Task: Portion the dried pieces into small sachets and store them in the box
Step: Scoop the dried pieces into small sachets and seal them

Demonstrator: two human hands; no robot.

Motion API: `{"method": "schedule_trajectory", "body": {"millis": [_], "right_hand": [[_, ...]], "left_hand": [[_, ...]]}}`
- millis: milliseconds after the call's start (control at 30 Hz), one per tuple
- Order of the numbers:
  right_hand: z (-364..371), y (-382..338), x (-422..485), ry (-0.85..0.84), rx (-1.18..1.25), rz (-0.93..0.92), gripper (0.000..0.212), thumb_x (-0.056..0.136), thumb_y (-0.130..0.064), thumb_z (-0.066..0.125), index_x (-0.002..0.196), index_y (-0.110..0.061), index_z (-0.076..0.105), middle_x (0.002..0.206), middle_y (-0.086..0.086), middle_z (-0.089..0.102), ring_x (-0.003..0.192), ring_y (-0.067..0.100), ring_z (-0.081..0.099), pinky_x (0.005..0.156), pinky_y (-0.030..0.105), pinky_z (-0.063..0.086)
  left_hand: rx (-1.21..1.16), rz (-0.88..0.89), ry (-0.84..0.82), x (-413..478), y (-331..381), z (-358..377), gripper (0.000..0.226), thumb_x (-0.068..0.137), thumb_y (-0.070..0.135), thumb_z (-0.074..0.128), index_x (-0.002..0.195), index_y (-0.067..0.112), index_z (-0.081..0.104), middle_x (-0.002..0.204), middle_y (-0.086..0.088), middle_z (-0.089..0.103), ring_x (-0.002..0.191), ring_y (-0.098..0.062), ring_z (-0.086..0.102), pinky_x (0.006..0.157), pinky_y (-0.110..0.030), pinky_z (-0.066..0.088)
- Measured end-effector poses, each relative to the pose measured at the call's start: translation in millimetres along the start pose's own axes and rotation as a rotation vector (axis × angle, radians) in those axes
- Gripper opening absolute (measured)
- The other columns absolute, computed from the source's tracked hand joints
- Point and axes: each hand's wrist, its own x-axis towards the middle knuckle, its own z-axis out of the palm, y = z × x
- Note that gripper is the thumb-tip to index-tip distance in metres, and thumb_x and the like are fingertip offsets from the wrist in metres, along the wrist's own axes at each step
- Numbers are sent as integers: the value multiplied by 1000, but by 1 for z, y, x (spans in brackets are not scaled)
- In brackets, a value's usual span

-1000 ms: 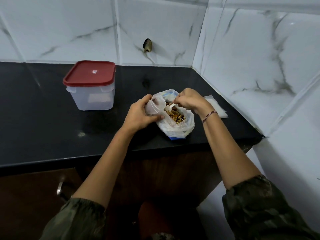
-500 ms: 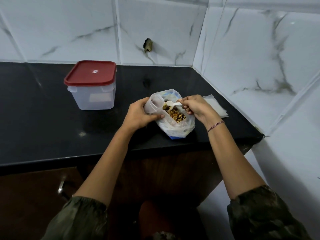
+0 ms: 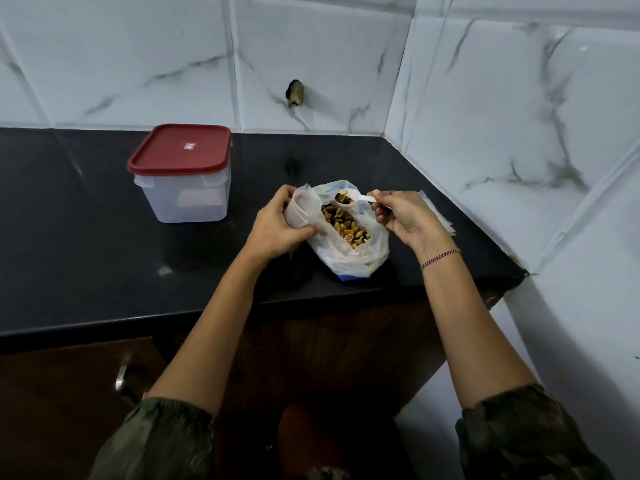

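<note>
Dim, soft overhead light; sharp centre, wide-angle bending at edges

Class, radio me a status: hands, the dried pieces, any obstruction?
Left hand holds sachet open. Right hand holds loaded spoon over bag. Box lidded. Nothing obstructing.

bare counter [image 3: 86,237] left, box [image 3: 181,174] behind, wall [image 3: 519,116] right

I stand in a home kitchen; marble-look wall tiles [image 3: 346,46] back my black stone table [image 3: 86,220]; wooden cabinets [image 3: 62,393] sit below.
</note>
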Motion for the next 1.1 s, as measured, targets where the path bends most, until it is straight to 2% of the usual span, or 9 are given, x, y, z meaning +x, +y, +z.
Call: {"method": "schedule_trajectory", "body": {"millis": [67, 233, 367, 533, 633, 800, 933, 1000, 1100], "right_hand": [[0, -3, -4, -13, 54, -12, 14, 94, -6, 53, 94, 1, 64, 68, 4, 52, 60, 7, 47, 51, 13, 44], [10, -18, -22, -59, 90, -94, 14, 94, -6, 54, 96, 0, 66, 68, 4, 54, 59, 6, 49, 50, 12, 44], [29, -26, -37, -141, 87, -177, 13, 93, -7, 55, 87, -5, 66, 64, 2, 54, 54, 4, 49, 52, 12, 44], [47, -17, -43, -68, -234, -337, 12, 93, -17, 58, 87, -16, 67, 64, -3, 61, 57, 3, 55, 62, 16, 49], [52, -12, -47, -4, -354, -429, 9, 92, -22, 60, 85, -20, 66, 66, -5, 63, 58, 3, 57, 59, 14, 48], [57, -5, -54, 23, -512, -587, 8, 85, -19, 69, 91, -16, 74, 70, -5, 68, 57, -1, 61, 60, 8, 49], [59, 5, -53, 66, -712, -743, 17, 85, -14, 68, 100, -16, 74, 98, -2, 72, 86, 7, 66, 81, 17, 52], [60, 11, -53, 82, -776, -873, 18, 85, -6, 65, 100, -12, 74, 100, 2, 72, 92, 12, 65, 86, 22, 51], [57, 17, -52, 93, -901, -1123, 18, 81, -3, 63, 96, -5, 73, 93, 6, 71, 90, 12, 62, 86, 10, 42]], "left_hand": [[-29, 6, 6, -1, 1, 0, 55, 67, 34, 73, 115, 20, 51, 104, 11, 58, 97, -8, 59, 79, -19, 48], [-60, 12, 44, -2, 0, 0, 60, 65, 51, 70, 115, 21, 55, 108, 5, 63, 101, -12, 61, 85, -27, 52], [-34, -9, 96, -1, 0, 0, 55, 73, 43, 74, 120, 21, 55, 111, 5, 63, 103, -11, 61, 86, -27, 51], [-38, -18, 131, -1, -3, 0, 52, 71, 46, 72, 114, 20, 58, 107, 5, 66, 99, -11, 63, 87, -36, 54], [-49, -7, 146, -2, -2, 0, 36, 76, 39, 73, 105, 24, 59, 100, 7, 67, 94, -11, 64, 85, -40, 55], [-73, -1, 190, -2, 0, 0, 23, 79, 31, 75, 95, 25, 60, 90, 8, 67, 86, -8, 65, 79, -33, 56], [-98, -9, 215, -2, -1, 1, 26, 78, 31, 76, 96, 20, 60, 88, 6, 68, 84, -9, 66, 74, -29, 56], [-102, -9, 220, -2, -3, 1, 30, 78, 30, 77, 101, 20, 61, 91, 6, 68, 85, -7, 66, 75, -26, 55], [-109, -3, 219, -2, -3, 1, 33, 77, 32, 76, 105, 21, 61, 94, 6, 68, 87, -8, 66, 76, -25, 54]]}}
